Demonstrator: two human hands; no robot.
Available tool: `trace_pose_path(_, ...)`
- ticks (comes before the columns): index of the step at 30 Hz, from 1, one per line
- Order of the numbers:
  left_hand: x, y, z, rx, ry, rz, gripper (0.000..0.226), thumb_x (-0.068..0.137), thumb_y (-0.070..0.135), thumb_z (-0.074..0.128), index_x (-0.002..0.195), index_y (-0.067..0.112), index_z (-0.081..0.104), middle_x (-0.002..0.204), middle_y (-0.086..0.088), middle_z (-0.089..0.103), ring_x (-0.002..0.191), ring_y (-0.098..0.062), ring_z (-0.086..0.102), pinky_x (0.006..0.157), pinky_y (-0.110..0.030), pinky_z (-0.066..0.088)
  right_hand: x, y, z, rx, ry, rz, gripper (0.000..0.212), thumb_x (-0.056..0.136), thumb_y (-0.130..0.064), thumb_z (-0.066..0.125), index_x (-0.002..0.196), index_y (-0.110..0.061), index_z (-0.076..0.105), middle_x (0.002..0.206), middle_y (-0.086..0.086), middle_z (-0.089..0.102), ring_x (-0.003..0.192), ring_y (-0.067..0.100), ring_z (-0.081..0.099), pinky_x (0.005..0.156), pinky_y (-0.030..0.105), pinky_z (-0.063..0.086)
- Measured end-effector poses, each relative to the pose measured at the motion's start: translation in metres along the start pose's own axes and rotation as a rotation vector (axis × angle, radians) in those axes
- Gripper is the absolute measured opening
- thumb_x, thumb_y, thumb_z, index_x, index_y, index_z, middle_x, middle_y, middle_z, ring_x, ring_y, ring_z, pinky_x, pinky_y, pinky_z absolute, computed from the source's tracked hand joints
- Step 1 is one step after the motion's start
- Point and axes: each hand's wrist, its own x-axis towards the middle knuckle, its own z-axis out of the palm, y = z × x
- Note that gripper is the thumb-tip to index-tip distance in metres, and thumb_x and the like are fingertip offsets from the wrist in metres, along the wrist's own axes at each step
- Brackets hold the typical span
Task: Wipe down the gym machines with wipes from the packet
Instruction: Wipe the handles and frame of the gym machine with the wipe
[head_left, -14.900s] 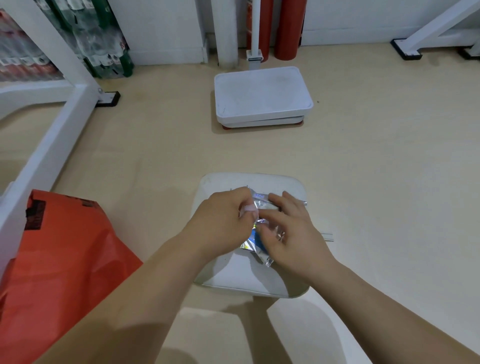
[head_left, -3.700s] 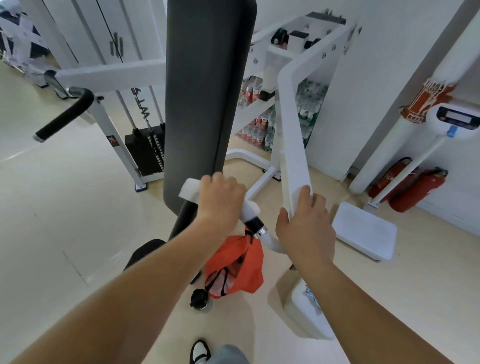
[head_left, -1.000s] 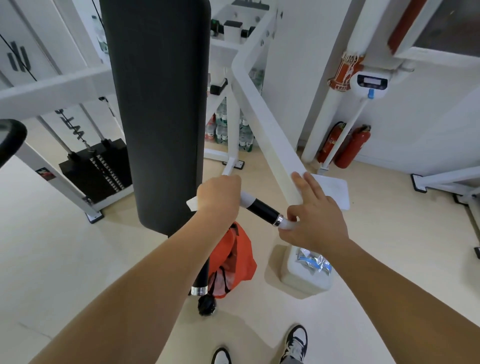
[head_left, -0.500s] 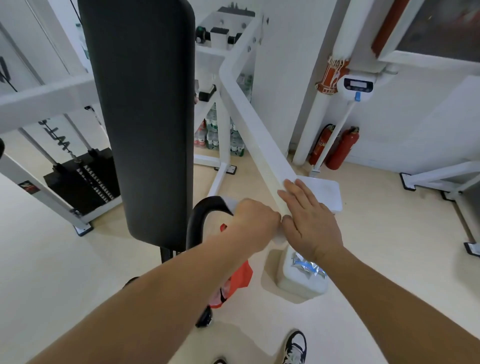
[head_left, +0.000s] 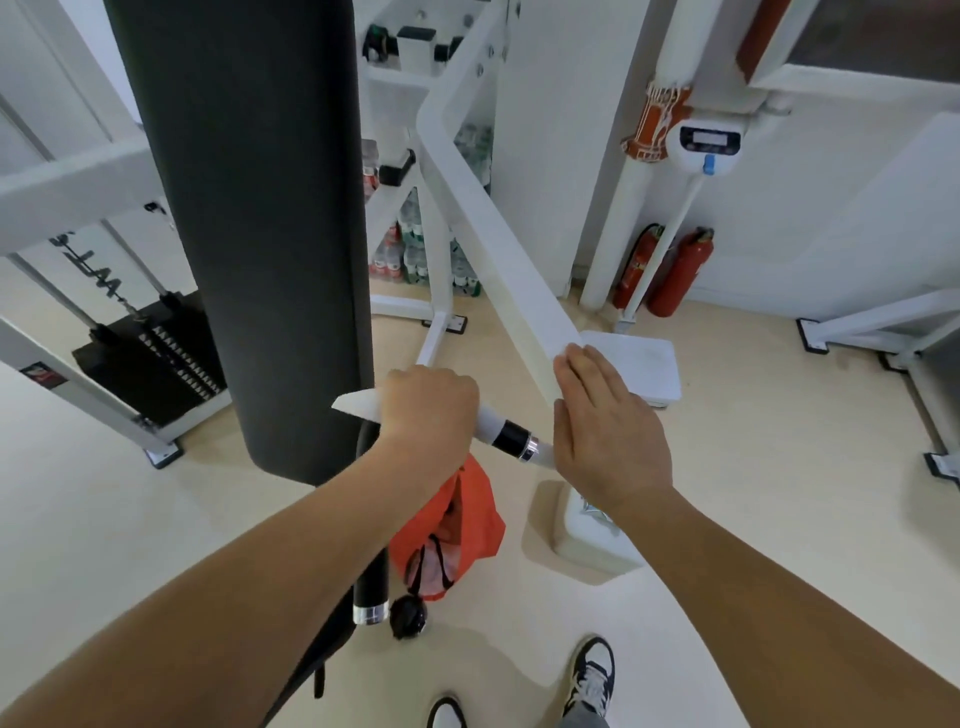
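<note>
Left hand (head_left: 431, 410): fist curled round a thin white wipe (head_left: 358, 404) on the black and chrome handle bar (head_left: 511, 439). Right hand (head_left: 608, 431): flat, fingers straight, at the lower end of the white steel frame beam (head_left: 498, 249); contact under the palm is hidden. The right wrist mostly covers the silvery wipe packet (head_left: 592, 512) on the floor.

The lone head camera looked forward and steeply down, close over the left hand (head_left: 427, 411) and right hand (head_left: 609, 434), floor (head_left: 753, 530) beyond.

Left hand (head_left: 428, 410) is fisted, apparently gripping; right hand (head_left: 608, 431) lies flat, fingers (head_left: 581, 375) straight together.
</note>
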Motion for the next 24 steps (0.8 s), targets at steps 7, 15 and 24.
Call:
trace_pose_path(7, -0.020, 0.059, -0.003, 0.106, 0.064, 0.385, 0.024, 0.091, 0.021, 0.063, 0.113, 0.025, 0.057, 0.093, 0.002, 0.056, 0.098, -0.023, 0.058, 0.081, -0.038, 0.032, -0.003, 0.003, -0.001, 0.006, 0.009, -0.022, 0.056, 0.103, -0.027, 0.028, 0.150, -0.007, 0.049, 0.159, 0.009, 0.045, 0.151, 0.025, 0.036, 0.100, 0.045, 0.054)
trace_pose_path(15, 0.013, -0.026, -0.013, 0.019, -0.151, 0.047, 0.022, 0.087, 0.021, 0.064, 0.109, 0.017, 0.066, 0.083, 0.000, 0.054, 0.080, -0.021, 0.061, 0.070, -0.035, 0.050, -0.001, 0.001, 0.000, 0.000, 0.019, 0.007, 0.057, 0.106, -0.036, 0.026, 0.151, -0.011, 0.049, 0.159, 0.004, 0.046, 0.152, 0.022, 0.034, 0.106, 0.046, 0.051)
trace_pose_path(24, -0.024, 0.045, 0.012, 0.072, 0.158, 0.367, 0.041, 0.083, 0.037, 0.068, 0.115, 0.019, 0.049, 0.099, -0.001, 0.050, 0.093, -0.024, 0.048, 0.088, -0.039, 0.036, -0.003, 0.002, 0.001, -0.025, 0.018, -0.001, 0.053, 0.106, -0.032, 0.031, 0.150, -0.010, 0.049, 0.160, 0.006, 0.044, 0.152, 0.022, 0.035, 0.096, 0.044, 0.053)
